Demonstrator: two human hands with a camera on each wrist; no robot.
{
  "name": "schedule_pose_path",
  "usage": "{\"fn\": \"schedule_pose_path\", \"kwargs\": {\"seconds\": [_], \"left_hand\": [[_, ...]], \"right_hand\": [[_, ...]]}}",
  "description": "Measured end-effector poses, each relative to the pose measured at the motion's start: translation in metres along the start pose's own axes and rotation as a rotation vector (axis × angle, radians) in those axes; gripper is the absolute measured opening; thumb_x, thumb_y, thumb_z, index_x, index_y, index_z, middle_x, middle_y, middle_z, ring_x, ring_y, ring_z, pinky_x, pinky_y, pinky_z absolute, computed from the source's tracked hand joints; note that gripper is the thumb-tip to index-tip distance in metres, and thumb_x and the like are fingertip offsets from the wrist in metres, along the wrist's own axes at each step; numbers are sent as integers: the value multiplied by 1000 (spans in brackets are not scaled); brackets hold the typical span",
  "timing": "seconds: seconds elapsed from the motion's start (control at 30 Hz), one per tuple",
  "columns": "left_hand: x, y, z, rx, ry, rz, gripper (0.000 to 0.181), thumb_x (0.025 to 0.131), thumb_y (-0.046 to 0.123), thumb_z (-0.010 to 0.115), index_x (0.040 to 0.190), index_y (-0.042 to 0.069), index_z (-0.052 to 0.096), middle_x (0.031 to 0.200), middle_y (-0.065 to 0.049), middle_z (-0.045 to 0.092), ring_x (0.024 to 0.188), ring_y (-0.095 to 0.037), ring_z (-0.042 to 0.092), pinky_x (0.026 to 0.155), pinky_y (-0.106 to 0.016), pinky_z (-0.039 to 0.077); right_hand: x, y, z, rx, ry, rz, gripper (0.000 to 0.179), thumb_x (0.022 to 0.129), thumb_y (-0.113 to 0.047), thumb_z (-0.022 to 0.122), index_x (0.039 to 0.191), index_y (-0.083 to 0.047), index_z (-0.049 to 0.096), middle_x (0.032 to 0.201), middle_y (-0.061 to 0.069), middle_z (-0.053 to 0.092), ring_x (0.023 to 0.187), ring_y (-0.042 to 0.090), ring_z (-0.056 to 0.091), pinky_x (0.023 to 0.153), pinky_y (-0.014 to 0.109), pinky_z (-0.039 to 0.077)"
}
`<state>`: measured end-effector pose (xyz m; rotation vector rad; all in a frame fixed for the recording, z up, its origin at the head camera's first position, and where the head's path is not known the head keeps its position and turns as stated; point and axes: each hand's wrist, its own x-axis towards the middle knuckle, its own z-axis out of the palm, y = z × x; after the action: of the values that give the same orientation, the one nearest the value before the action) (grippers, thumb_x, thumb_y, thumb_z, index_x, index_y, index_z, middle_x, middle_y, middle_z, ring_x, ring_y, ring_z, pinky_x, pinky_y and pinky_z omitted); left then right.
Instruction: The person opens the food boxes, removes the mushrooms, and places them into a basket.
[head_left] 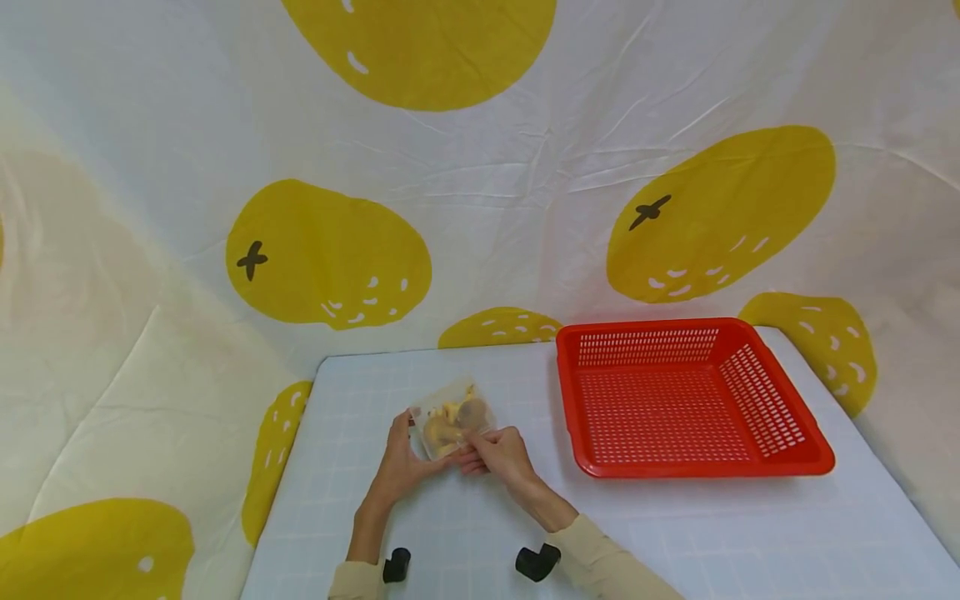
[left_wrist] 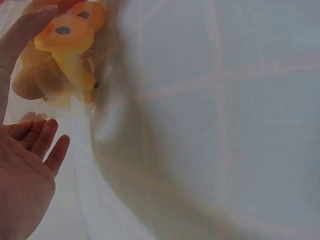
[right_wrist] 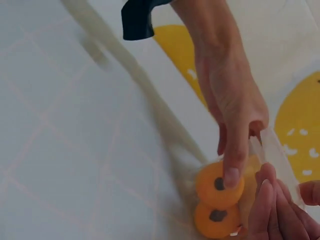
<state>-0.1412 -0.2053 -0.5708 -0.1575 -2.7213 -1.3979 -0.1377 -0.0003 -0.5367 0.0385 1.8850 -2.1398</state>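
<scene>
A clear plastic bag [head_left: 452,419] holds yellow and orange rounded pieces; two orange rounds [right_wrist: 218,186] bear dark grey spots. In the left wrist view, a yellow stem-like part [left_wrist: 75,71] runs down from the orange piece. My left hand [head_left: 401,458] grips the bag from its left side, thumb laid along the near edge. At the bag's near right corner, my right hand [head_left: 501,457] pinches the plastic between thumb and curled fingers. Both hands are close together, and part of the bag's edge is hidden behind the fingers.
A red slotted plastic basket [head_left: 675,417] stands on the right of the table. The white tabletop [head_left: 480,533] has a faint grid. Behind it hangs a white cloth [head_left: 510,217] printed with large yellow fruit. Black wrist mounts sit by both sleeves.
</scene>
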Motion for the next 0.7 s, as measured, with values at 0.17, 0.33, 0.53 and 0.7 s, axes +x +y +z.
{"fn": "schedule_pose_path", "kwargs": {"seconds": [0.17, 0.33, 0.53, 0.7], "left_hand": [[0, 1, -1, -35, -13, -24, 107, 70, 27, 97, 150, -1, 32, 142, -22, 41, 126, -36, 42, 105, -54, 39], [-4, 3, -3, -117, -73, -108, 115, 74, 27, 95, 158, 3, 21, 150, -18, 34, 129, -33, 39, 106, -52, 37], [-6, 7, -11, -137, -146, -201, 119, 79, 38, 91, 163, 11, 12, 159, -14, 25, 137, -35, 36, 112, -56, 37], [-4, 8, -15, -140, -163, -213, 103, 89, 43, 81, 163, 9, 17, 158, -17, 26, 136, -36, 41, 111, -55, 39]], "right_hand": [[2, -11, -1, -8, -35, -19, 39, 101, -23, 65, 93, 14, 76, 86, 28, 73, 74, 35, 76, 70, 47, 61], [3, -23, -9, -124, -72, -78, 36, 102, -26, 67, 97, 9, 76, 90, 23, 75, 81, 39, 75, 76, 49, 61], [9, -36, -20, -329, 53, -161, 42, 97, -32, 74, 124, -2, 63, 105, 12, 74, 93, 30, 71, 80, 37, 61], [16, -43, -25, -392, 43, -252, 50, 97, -26, 75, 139, -7, 56, 111, 10, 70, 101, 27, 68, 89, 40, 58]]}}
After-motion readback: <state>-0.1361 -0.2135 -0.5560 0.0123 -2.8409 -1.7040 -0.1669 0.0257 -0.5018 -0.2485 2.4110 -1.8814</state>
